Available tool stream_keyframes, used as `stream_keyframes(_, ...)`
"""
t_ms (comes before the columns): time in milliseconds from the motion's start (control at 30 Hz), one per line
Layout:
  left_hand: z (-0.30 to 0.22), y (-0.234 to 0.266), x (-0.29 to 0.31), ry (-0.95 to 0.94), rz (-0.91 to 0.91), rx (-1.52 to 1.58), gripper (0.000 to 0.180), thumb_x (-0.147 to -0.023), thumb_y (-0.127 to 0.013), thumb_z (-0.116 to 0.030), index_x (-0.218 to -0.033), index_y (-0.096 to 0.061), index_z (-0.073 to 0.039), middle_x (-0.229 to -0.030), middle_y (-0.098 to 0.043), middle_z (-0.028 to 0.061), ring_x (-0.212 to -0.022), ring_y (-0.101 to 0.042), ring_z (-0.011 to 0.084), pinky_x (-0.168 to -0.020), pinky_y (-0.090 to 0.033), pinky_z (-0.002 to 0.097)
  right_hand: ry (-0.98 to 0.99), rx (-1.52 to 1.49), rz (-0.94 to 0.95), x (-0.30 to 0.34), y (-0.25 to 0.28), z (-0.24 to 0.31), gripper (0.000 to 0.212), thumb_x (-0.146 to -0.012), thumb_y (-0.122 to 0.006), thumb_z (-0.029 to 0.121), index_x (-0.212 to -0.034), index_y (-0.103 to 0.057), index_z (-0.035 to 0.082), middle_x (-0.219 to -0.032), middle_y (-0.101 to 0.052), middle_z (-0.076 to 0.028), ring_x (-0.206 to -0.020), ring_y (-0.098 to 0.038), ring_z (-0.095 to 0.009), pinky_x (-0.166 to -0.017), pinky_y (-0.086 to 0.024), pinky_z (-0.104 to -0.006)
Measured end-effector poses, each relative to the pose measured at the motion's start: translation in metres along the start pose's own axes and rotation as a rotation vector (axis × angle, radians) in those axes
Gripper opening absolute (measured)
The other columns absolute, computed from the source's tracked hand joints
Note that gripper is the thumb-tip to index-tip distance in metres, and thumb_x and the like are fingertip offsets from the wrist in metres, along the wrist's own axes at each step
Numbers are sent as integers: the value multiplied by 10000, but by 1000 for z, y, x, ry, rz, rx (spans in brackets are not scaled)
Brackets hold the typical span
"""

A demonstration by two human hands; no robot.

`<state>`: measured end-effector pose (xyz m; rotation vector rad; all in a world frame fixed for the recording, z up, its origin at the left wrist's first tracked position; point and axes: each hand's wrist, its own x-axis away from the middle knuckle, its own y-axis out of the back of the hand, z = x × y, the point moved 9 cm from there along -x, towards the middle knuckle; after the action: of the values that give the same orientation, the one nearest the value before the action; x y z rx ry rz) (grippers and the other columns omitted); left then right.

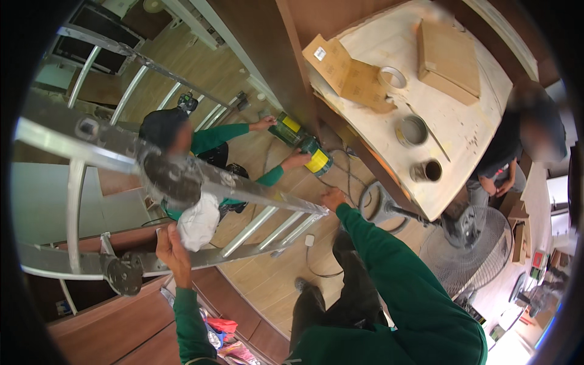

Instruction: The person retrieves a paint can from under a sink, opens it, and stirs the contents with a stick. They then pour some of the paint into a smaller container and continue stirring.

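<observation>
The left hand point(174, 252) touches the lower rail of the ladder point(248, 231), its fingers close together beside a white cloth point(201, 222); whether they grip cannot be told. The right hand point(334, 198) has its fingers bent around the ladder's end, so the ladder lies between and left of the hands. Below the right fingers spreads a wood-look floor point(267, 292); beyond them, a crouching person point(213, 143) touches green-and-yellow containers point(317, 159). Up and right of those fingers stands a pale, stained table point(389, 52) bearing opened cardboard point(353, 76), a box point(449, 61), a tape roll point(392, 78) and two tins point(412, 131). Farther right are a fan point(465, 243) and a seated person point(508, 146). Brown panels point(131, 319) lie below the left fingers.
</observation>
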<state>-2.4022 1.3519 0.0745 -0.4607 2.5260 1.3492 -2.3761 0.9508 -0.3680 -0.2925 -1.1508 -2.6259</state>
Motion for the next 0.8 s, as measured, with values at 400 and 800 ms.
stream_keyframes(400,-26,-11,26,-436,9,-382,161,-956,-626,-124,-1018,-631,24,-869,-612,94,-772,-558,151,-664,-457,285,360,466,60,-189,-97,-8,259,-838,-730,254,-1073,-775,154,-1138,-740,-60,-1043,-709,-240,-902,-582,-349)
stream_keyframes(800,-36,-27,9,-408,202,-374,246,-904,-652,-156,-1064,-632,29,-899,-633,127,-786,-592,207,-679,-480,321,-315,-171,120,-238,-71,-2,480,-797,-760,304,-1198,-675,55,-1156,-699,-219,-1127,-660,-404,-985,-529,-474)
